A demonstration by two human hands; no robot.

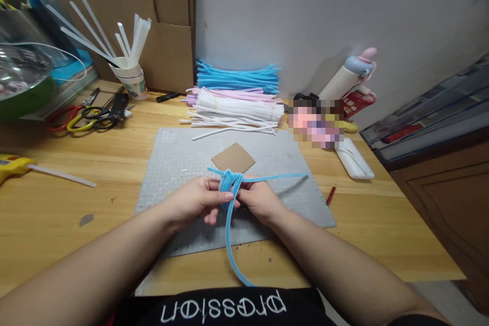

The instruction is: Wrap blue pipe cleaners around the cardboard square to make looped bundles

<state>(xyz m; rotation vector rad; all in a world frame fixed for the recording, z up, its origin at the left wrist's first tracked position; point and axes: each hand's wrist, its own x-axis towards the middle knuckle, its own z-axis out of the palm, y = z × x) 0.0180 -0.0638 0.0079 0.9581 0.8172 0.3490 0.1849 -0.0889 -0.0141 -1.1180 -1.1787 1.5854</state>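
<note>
Between my two hands is a looped bundle of blue pipe cleaners (231, 181), held above the cutting mat. My left hand (202, 197) pinches the bundle from the left, its thumb lying across the loops. My right hand (256, 197) grips the bundle's right side, with its fingertips partly hidden behind the loops. One long end sticks out to the right over my right hand, and another hangs down in a curve toward my shirt. A brown cardboard piece (234, 157) lies on the grey cutting mat (171, 163) just beyond the bundle.
Blue pipe cleaners (239, 79) and white ones (239, 108) are stacked by the wall. Scissors (72, 117) and a cup of glue sticks (133, 84) stand at the left, near a yellow glue gun (15, 165). A white case (353, 159) lies at the right.
</note>
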